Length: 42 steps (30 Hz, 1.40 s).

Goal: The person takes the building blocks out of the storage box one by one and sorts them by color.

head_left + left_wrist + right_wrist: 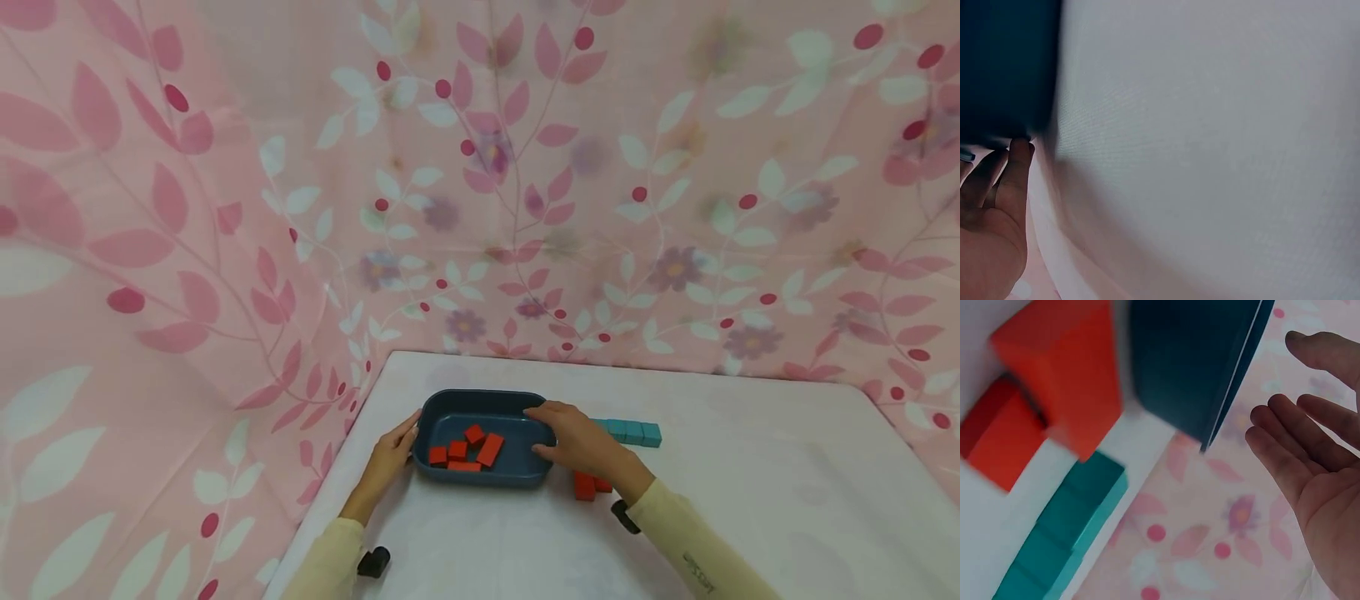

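Head view, smooth rounded tray (480, 479), red blocks (491, 450), right grip (581, 437) spread, left grip (388, 458) unclear.

Blocks (490, 450) in tray (480, 478), near side; on worktop (750, 467) right of tray, loose blocks (584, 487), block row (633, 432) behind.

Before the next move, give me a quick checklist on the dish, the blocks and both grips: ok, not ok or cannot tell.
1. Red blocks inside the dark blue rectangular dish: ok; five visible.
2. Left grip secure: cannot tell; it touches the dish's left end, but pinching is unclear.
3. Right grip closed on the dish: not ok; spread, with background showing between them in the right wrist view.
4. Outer red pair clear of the dish: ok; a gap shows.
5. Teal block row fully countable: cannot tell; partly hidden.
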{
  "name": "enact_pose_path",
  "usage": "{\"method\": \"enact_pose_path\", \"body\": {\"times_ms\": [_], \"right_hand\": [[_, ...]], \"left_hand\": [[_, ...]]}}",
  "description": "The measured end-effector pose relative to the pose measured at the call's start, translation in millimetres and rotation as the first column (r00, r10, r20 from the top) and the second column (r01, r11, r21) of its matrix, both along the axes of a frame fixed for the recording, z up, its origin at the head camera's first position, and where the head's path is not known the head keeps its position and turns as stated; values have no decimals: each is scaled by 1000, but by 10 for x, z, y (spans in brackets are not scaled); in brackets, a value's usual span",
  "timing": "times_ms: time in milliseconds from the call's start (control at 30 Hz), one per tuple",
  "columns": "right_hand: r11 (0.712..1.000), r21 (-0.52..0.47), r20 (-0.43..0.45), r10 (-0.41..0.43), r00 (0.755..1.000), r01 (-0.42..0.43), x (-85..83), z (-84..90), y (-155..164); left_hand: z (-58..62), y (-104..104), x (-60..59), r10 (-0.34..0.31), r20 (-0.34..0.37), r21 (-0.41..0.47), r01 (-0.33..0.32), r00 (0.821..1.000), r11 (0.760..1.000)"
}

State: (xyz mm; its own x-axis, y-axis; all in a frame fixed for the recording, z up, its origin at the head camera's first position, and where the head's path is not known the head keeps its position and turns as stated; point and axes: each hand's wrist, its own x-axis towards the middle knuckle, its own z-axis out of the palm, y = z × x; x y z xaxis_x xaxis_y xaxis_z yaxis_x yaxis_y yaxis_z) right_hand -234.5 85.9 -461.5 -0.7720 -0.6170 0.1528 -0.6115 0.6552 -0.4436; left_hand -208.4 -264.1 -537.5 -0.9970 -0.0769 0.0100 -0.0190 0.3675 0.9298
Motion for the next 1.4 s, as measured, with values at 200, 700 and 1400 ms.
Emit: {"method": "enact_pose_path", "body": {"times_ms": [200, 700, 1400], "right_hand": [[996, 10, 14, 93, 996, -93, -142, -39, -329], [994, 91, 101, 56, 993, -65, -229, -392, -785], [992, 104, 75, 64, 995, -71, -262, -574, -924]], "left_hand": [[18, 6, -3, -2, 1, -16, 2, 1000, 1000], [-1, -16, -8, 0, -17, -13, 0, 1000, 1000], [11, -16, -9, -13, -19, -25, 12, 1000, 1000]]}}
